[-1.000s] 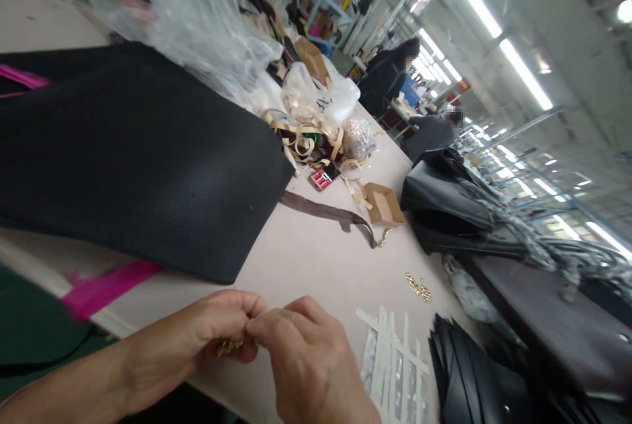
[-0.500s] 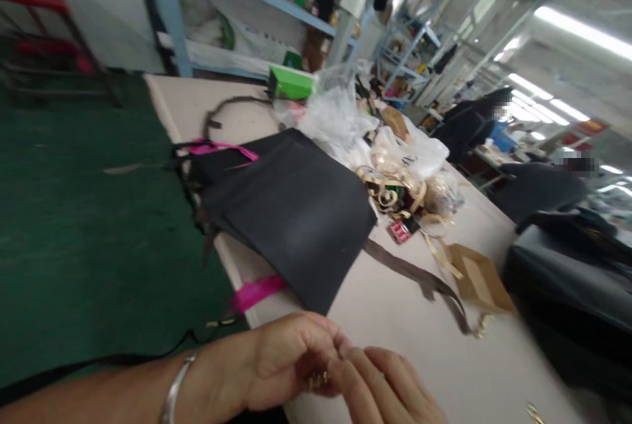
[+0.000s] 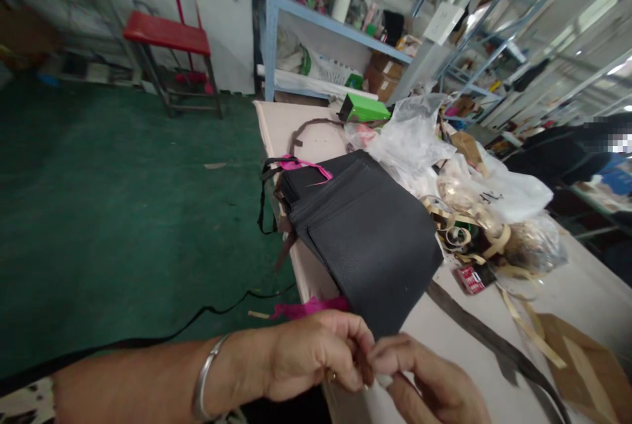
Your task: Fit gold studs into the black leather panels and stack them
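Note:
My left hand, with a silver bangle on its wrist, is curled closed at the bottom centre. Small gold-coloured metal pieces glint in its palm, mostly hidden by the fingers. My right hand meets it fingertip to fingertip in a pinch; what lies between those fingertips is too small to make out. Just beyond both hands, a stack of black sheet panels, leather-like, lies on the pale table. Bright pink strips stick out from under the panels at the table's left edge.
Clear plastic bags, tan ribbon coils and a red card lie right of the panels. A dark zipper tape runs toward a cardboard box. Left are green floor and a red stool.
My view has swung left, so the table and panels appear farther right. The gold pieces in my left palm show less. Both hands stay together at the fingertips.

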Demonstrator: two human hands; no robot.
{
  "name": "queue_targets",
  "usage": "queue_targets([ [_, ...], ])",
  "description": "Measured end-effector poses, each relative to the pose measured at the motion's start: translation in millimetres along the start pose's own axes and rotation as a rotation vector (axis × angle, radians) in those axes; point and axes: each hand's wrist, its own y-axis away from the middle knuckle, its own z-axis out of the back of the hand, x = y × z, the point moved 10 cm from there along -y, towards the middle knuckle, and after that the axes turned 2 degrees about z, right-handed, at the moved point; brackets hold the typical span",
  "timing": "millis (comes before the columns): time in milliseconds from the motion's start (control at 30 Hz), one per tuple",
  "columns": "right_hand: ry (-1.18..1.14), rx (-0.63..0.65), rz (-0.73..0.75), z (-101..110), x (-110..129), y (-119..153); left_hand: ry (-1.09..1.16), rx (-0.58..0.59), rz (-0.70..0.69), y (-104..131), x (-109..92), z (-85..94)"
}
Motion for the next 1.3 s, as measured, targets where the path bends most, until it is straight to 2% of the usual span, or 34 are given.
queue_targets([
  [100, -0.02, -0.281, -0.114, 20.4, -19.5, -3.1, 0.054, -0.041, -0.043, 10.7, -5.4, 7.8],
  [200, 0.094, -0.482, -0.282, 38.8, -50.6, -7.3, -0.032, -0.245, -0.185, 22.9, -16.0, 30.1],
  [300, 0.21, -0.529, -0.396, 56.1, -77.4, -27.1, -0.172, -0.409, -0.268, 31.8, -22.5, 45.8],
  [400, 0.33, -0.581, -0.431, 76.1, -85.9, -47.2, -0.312, -0.454, -0.306, 32.1, -29.2, 48.5],
  [467, 0.407, -0.566, -0.438, 80.2, -84.0, -55.1, -0.355, -0.45, -0.323, 29.9, -33.4, 47.1],
  [567, 0.427, -0.491, -0.443, 70.1, -80.5, -51.5, -0.352, -0.45, -0.336, 26.8, -35.3, 46.8],
  [733, 0.263, -0.441, -0.483, 40.2, -87.4, -11.2, -0.459, -0.592, -0.245, 24.3, -20.0, 57.5],
  [800, 0.114, -0.473, -0.533, 30.5, -98.3, 8.5, -0.476, -0.59, -0.24, 22.1, -14.4, 56.2],
  [933, -0.278, -0.631, -0.635, 18.5, -119.9, 41.4, -0.499, -0.536, -0.23, 20.5, -5.4, 52.2],
  [1033, -0.458, -0.687, -0.652, 10.1, -123.2, 51.0, -0.572, -0.44, -0.204, 20.1, 1.1, 45.2],
  [1133, -0.538, -0.726, -0.638, 5.5, -122.1, 53.3, -0.627, -0.354, -0.201, 17.5, 6.2, 35.4],
  [1300, -0.566, -0.756, -0.601, 4.6, -122.2, 48.1, -0.621, -0.509, -0.237, 15.3, 4.0, 42.2],
])
